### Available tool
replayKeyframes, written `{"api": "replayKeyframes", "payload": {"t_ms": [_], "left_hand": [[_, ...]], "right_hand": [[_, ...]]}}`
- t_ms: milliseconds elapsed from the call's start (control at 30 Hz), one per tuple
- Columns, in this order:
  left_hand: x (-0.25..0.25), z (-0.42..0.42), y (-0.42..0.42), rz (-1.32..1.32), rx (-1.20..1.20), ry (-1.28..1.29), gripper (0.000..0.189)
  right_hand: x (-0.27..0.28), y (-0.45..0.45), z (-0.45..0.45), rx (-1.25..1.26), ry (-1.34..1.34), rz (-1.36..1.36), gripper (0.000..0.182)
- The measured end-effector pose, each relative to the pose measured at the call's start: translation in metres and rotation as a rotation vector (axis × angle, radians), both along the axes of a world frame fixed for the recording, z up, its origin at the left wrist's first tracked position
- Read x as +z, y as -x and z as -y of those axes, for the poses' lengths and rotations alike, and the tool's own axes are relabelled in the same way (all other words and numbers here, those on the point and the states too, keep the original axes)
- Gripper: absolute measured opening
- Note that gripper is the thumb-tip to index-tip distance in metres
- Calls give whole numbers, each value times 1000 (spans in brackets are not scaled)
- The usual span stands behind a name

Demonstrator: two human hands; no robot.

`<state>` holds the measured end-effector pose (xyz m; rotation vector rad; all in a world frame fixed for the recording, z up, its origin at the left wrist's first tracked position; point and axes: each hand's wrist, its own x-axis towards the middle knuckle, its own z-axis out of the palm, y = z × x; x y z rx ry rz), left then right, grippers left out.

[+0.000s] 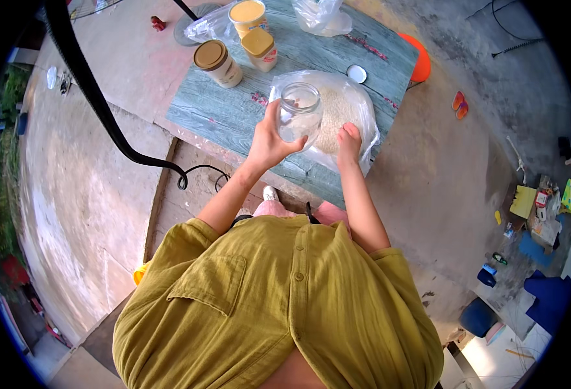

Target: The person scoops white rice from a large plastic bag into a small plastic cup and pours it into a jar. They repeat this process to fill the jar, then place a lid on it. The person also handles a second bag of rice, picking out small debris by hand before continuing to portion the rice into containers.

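My left hand [272, 142] grips a clear glass jar [301, 124] around its side, thumb near the base. The jar is uncapped and looks empty, its mouth facing up towards me. Beside it, my right hand [349, 142] is over the pale rice-like grains [333, 109] with its fingers curled in. Whether any grains are inside those fingers is hidden. The grains lie in a spread-out clear plastic bag [367, 121] on the table, partly behind the jar. A round white-lined lid [357, 74] rests just past the bag.
On the blue-grey wood-patterned table [217, 109] stand a brown-lidded jar [217, 63], a tan-lidded container [259, 49] and a tub with a yellowish top [247, 17]. Another plastic bag [322, 17] lies at the far edge. An orange stool [414, 57] is beside the table; a black cable [105, 116] crosses at left.
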<state>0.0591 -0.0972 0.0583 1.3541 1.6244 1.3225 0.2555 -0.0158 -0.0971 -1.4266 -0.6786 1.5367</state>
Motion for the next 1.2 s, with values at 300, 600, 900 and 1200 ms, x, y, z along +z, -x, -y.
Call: {"api": "replayKeyframes", "payload": {"t_ms": [300,600,900,1200], "left_hand": [[-56,-46,-2,-856,-451,508,82],[-87,-52,5,-921,-467,546,72],[-96,-77,-26,-908,-474,476,76],[-100,-89,-38,-922,-476,464,74]], "right_hand": [[5,14,-7,-339,-68,105,26],[-23,25,-39,-505,-108,231,38],[-37,12,-49,-213,-107,445,37],[-27,1,-61,-20,110,47,44]]}}
